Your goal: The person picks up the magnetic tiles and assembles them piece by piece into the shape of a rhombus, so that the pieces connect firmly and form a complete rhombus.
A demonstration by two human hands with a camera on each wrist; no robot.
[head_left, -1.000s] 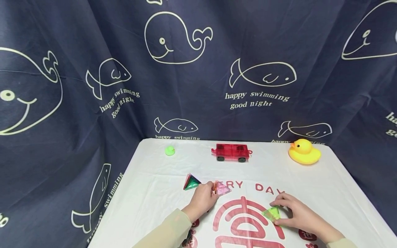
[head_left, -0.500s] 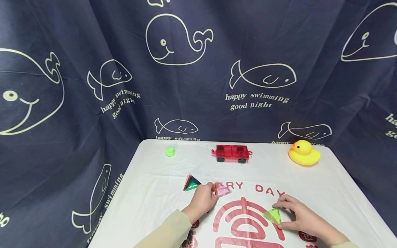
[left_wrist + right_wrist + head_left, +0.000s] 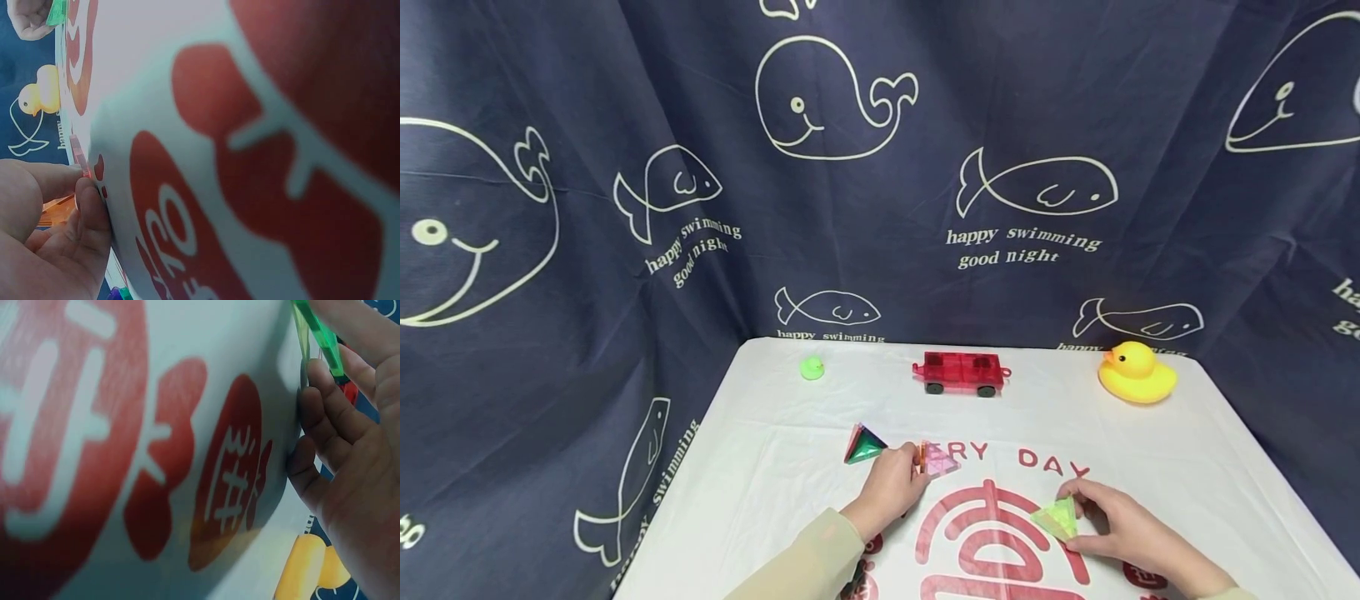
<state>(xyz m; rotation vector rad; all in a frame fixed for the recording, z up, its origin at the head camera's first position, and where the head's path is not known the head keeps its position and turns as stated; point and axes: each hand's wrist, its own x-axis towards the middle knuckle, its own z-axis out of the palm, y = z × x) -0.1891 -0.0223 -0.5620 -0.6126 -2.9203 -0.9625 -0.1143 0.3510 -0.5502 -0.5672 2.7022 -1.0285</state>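
Note:
In the head view my left hand (image 3: 887,483) pinches the left edge of a pink translucent triangular magnetic tile (image 3: 942,458). An orange tile (image 3: 57,211) shows behind its fingers in the left wrist view. Just left of this hand, a green triangular tile (image 3: 867,448) leans in a small pyramid with red and dark blue sides. My right hand (image 3: 1120,525) holds lime-green triangular tiles (image 3: 1056,518) between thumb and fingers, low over the red print. The right wrist view shows a bright green tile edge (image 3: 325,340) at the fingertips, partly cut off.
Along the back of the white-covered table (image 3: 790,404) stand a small green duck (image 3: 812,367), a red wheeled car base (image 3: 962,372) and a large yellow duck (image 3: 1137,372). A dark blue printed curtain (image 3: 880,217) hangs behind and at both sides.
The right hand has shifted slightly left, and the lime-green tiles have turned and tilted in its fingers. The left hand stays in place at the pink tile.

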